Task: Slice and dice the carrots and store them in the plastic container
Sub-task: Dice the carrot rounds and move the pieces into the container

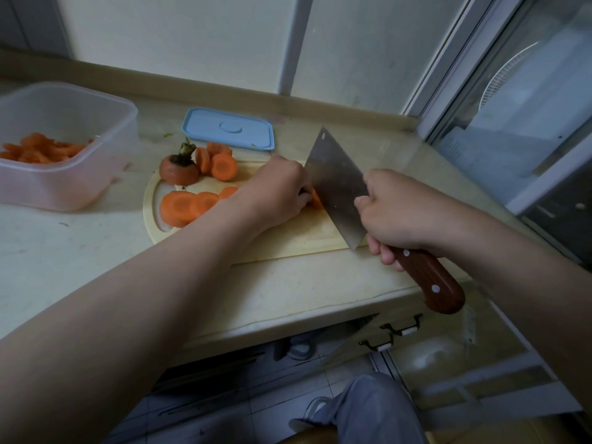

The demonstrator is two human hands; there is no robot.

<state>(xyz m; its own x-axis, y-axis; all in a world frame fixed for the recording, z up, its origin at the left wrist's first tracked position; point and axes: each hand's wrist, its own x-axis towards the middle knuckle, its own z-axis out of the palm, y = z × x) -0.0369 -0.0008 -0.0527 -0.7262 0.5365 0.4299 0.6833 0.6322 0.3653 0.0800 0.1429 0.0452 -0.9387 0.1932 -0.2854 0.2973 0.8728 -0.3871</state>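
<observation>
Orange carrot stub (316, 200) lies on the cutting board (288, 241), pinched by the left hand (275, 190); right hand (395, 216) fingers (377, 248) wrap the cleaver (336, 184) handle; advise knuckles tucked against blade, vertical evenly spaced strokes.

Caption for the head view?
Left hand steadies a carrot piece on the cutting board while the right hand slices it with a cleaver.

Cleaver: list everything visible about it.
The cleaver has a broad rectangular steel blade with a hole near its far corner and a reddish-brown wooden handle with two pale rivets. The right hand grips the handle next to the blade. The blade stands edge-down on the wooden cutting board, against a carrot piece that the left hand holds.
</observation>
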